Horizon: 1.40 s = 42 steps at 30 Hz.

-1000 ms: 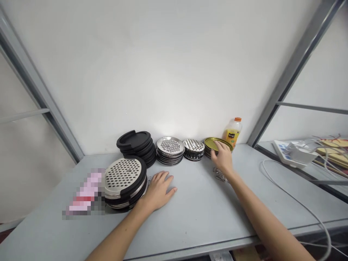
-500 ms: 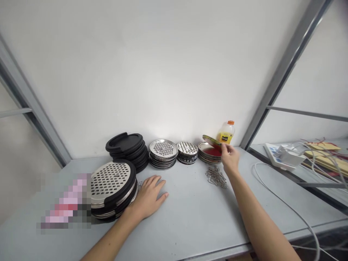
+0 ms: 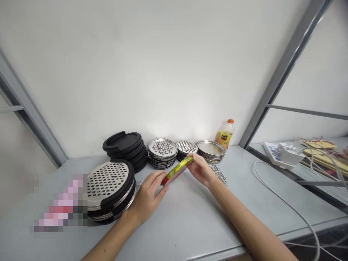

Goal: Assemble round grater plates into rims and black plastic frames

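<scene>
A round lid with a green, yellow and red rim [image 3: 178,169] is tilted above the table between my hands. My right hand [image 3: 201,169] pinches its upper right edge. At its lower left edge, my left hand [image 3: 150,195] has its fingers and thumb around the rim. Behind the hands stand a stack of round metal grater discs [image 3: 162,149], a smaller grater stack [image 3: 187,147] and a stack of plain metal lids [image 3: 211,148]. Small metal clips [image 3: 219,175] lie partly behind my right hand.
Black rings and grater discs [image 3: 108,181] are stacked at the left, with black round holders [image 3: 123,143] behind. An orange-capped bottle [image 3: 225,134] stands by the wall. A white cable [image 3: 288,208] and power strip [image 3: 277,156] are at the right.
My right hand has brought the coloured lid from the right-hand stack leftward to the middle. My left hand has risen from the table and taken hold of its other edge.
</scene>
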Each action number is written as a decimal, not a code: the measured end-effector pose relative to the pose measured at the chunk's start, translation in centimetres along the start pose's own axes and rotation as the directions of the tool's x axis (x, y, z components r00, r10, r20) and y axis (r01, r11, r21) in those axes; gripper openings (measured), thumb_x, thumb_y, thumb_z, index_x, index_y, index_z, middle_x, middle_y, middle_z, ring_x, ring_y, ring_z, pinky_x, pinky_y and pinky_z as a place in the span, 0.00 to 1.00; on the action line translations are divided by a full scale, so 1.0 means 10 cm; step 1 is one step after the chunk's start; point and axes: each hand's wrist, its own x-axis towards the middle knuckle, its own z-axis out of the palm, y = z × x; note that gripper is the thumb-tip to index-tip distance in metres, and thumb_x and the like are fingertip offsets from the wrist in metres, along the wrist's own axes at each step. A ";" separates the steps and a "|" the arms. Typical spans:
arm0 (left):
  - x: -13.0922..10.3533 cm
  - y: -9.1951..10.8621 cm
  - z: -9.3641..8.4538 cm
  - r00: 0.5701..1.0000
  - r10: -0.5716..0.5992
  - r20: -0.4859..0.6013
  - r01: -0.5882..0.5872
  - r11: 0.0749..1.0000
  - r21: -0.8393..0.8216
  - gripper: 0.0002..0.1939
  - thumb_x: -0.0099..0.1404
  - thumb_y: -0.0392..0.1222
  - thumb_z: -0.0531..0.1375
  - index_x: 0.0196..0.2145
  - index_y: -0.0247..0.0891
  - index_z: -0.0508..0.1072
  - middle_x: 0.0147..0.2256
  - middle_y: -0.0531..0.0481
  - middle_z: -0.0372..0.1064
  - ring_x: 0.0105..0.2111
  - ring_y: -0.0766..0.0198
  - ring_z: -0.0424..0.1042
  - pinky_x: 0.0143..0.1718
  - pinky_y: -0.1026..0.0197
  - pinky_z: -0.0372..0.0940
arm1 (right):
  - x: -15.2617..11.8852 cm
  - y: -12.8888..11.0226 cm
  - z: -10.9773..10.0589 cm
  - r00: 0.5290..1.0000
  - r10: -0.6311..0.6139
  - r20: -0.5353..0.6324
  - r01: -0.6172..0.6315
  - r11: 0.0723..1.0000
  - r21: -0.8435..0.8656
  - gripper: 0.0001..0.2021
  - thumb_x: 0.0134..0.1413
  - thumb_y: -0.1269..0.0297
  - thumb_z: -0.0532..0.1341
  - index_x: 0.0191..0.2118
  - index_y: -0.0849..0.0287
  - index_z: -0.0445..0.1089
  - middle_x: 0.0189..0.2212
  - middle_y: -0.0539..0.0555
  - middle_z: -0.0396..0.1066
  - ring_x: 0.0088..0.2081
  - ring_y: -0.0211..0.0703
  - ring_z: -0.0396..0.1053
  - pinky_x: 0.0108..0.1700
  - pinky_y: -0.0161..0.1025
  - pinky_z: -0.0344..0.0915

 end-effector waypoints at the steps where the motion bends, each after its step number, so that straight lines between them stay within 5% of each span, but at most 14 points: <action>1: 0.00 0.01 -0.02 0.999 0.043 -0.033 -0.043 0.999 -0.003 0.15 0.70 0.38 0.53 0.53 0.40 0.64 0.47 0.44 0.68 0.48 0.56 0.68 0.49 0.53 0.64 | -0.02 0.03 0.03 0.999 0.013 0.032 -0.013 1.000 0.003 0.10 0.48 0.54 0.66 0.32 0.54 0.73 0.31 0.50 0.73 0.36 0.42 0.70 0.44 0.41 0.66; 3: 0.00 0.01 -0.05 0.989 0.114 -0.090 -0.114 0.994 0.007 0.11 0.69 0.34 0.53 0.48 0.39 0.67 0.40 0.46 0.70 0.42 0.58 0.69 0.45 0.55 0.65 | -0.04 0.05 0.01 0.998 0.014 0.061 -0.009 0.998 -0.069 0.11 0.49 0.53 0.65 0.33 0.55 0.73 0.33 0.52 0.74 0.39 0.45 0.70 0.46 0.43 0.65; 6: 0.00 0.01 -0.09 0.977 0.184 -0.110 -0.180 0.982 0.047 0.13 0.67 0.29 0.53 0.47 0.39 0.68 0.40 0.46 0.70 0.41 0.59 0.69 0.44 0.55 0.64 | -0.03 0.02 -0.16 0.993 -0.120 0.018 0.116 0.893 -0.435 0.09 0.52 0.56 0.63 0.34 0.56 0.74 0.36 0.54 0.74 0.41 0.48 0.70 0.47 0.47 0.64; 8: 0.01 0.02 -0.12 0.975 0.217 -0.058 -0.212 0.974 0.077 0.15 0.67 0.28 0.53 0.48 0.39 0.69 0.41 0.46 0.70 0.42 0.58 0.68 0.43 0.55 0.63 | -0.02 0.02 -0.28 0.947 -0.319 0.029 0.236 0.635 -0.736 0.08 0.53 0.59 0.62 0.34 0.56 0.74 0.37 0.56 0.72 0.42 0.49 0.69 0.49 0.48 0.63; 11: 0.00 0.04 -0.14 0.974 0.219 0.066 -0.225 0.968 0.109 0.15 0.67 0.28 0.52 0.48 0.39 0.70 0.41 0.45 0.70 0.41 0.58 0.66 0.42 0.55 0.63 | 0.00 0.06 -0.39 0.853 -0.508 0.114 0.272 0.247 -0.930 0.08 0.55 0.62 0.59 0.37 0.57 0.75 0.43 0.59 0.70 0.47 0.52 0.66 0.53 0.51 0.61; 15: -0.01 0.10 -0.15 0.959 0.134 0.250 -0.164 0.981 0.102 0.12 0.63 0.30 0.58 0.43 0.41 0.73 0.42 0.48 0.69 0.42 0.58 0.66 0.45 0.53 0.61 | 0.02 0.15 -0.48 0.844 -0.502 0.186 0.240 0.045 -0.970 0.13 0.56 0.64 0.57 0.45 0.56 0.73 0.52 0.60 0.64 0.53 0.54 0.62 0.55 0.52 0.61; 23: 0.01 0.16 -0.18 0.890 0.050 0.454 -0.069 0.997 0.024 0.32 0.48 0.55 0.71 0.48 0.43 0.72 0.50 0.46 0.66 0.51 0.50 0.62 0.54 0.48 0.57 | 0.03 0.16 -0.53 0.873 -0.409 0.265 0.254 -0.084 -0.964 0.17 0.56 0.64 0.57 0.51 0.57 0.70 0.58 0.62 0.59 0.59 0.56 0.57 0.59 0.55 0.58; 32: -0.01 0.12 -0.13 0.894 -0.011 0.449 -0.019 0.998 0.063 0.30 0.51 0.52 0.70 0.50 0.43 0.71 0.53 0.45 0.64 0.54 0.50 0.61 0.56 0.49 0.58 | 0.03 0.18 -0.56 0.899 -0.304 0.314 0.269 -0.179 -0.946 0.21 0.57 0.66 0.54 0.56 0.60 0.66 0.60 0.64 0.56 0.61 0.56 0.55 0.61 0.54 0.56; 42: -0.02 0.15 -0.12 0.907 -0.003 0.421 -0.019 0.999 0.049 0.26 0.53 0.50 0.69 0.49 0.43 0.71 0.53 0.45 0.65 0.53 0.51 0.62 0.56 0.49 0.59 | 0.03 0.16 -0.53 0.910 -0.334 0.246 0.206 -0.149 -0.967 0.28 0.58 0.64 0.54 0.64 0.62 0.52 0.64 0.64 0.51 0.63 0.55 0.50 0.62 0.54 0.54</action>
